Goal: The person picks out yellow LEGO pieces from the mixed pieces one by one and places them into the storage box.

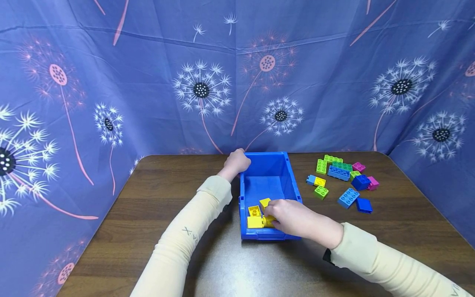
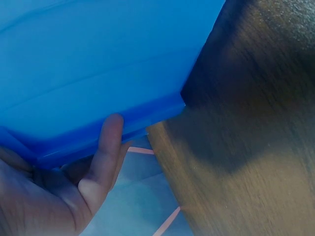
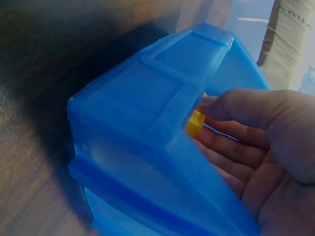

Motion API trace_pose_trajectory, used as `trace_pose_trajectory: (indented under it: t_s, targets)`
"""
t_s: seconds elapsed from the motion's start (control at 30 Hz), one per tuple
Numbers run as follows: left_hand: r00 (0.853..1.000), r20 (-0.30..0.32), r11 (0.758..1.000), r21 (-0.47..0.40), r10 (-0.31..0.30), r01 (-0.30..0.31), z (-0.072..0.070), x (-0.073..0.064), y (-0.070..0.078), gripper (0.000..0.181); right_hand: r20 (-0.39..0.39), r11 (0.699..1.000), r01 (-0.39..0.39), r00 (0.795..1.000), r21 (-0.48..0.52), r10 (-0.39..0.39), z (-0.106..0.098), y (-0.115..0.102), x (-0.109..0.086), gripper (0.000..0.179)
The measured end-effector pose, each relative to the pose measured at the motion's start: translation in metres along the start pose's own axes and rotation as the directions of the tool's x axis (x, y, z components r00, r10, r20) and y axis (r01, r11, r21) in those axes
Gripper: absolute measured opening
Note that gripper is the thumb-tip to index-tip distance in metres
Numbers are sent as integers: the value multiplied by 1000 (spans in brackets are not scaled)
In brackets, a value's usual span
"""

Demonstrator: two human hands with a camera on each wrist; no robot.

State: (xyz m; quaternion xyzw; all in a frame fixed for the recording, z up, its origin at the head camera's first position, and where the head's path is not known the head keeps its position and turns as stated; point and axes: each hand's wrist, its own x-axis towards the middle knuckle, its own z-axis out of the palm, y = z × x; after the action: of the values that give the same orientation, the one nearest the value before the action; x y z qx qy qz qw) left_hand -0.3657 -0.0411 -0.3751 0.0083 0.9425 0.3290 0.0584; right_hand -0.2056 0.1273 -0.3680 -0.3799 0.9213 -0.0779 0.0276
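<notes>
A blue plastic bin stands on the table with several yellow toy bricks in its near end. At the bin's far left corner, my left hand grips the rim. The left wrist view shows that hand with a finger laid against the bin's blue wall. My right hand reaches in over the near right side. Its thumb and fingers pinch a yellow brick, seen past the bin's front wall in the right wrist view. The bin wall hides part of that brick.
Right of the bin lies a loose group of toy bricks, among them a light blue brick, a dark blue brick, a lime brick and a pink brick. Behind the wooden table hangs a blue dandelion-print cloth.
</notes>
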Motion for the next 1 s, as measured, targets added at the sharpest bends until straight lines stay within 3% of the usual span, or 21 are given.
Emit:
trace_pose_trajectory:
  t_s: [0.5, 1.0]
  targets:
    - [1000, -10, 1000, 0, 16, -16, -1, -4, 0, 41, 23, 1000, 23, 999, -8, -23, 7, -2, 3, 26]
    - [1000, 19, 1000, -12, -5, 5, -2, -2, 2, 42, 44, 1000, 10, 999, -10, -10, 5, -2, 4, 27]
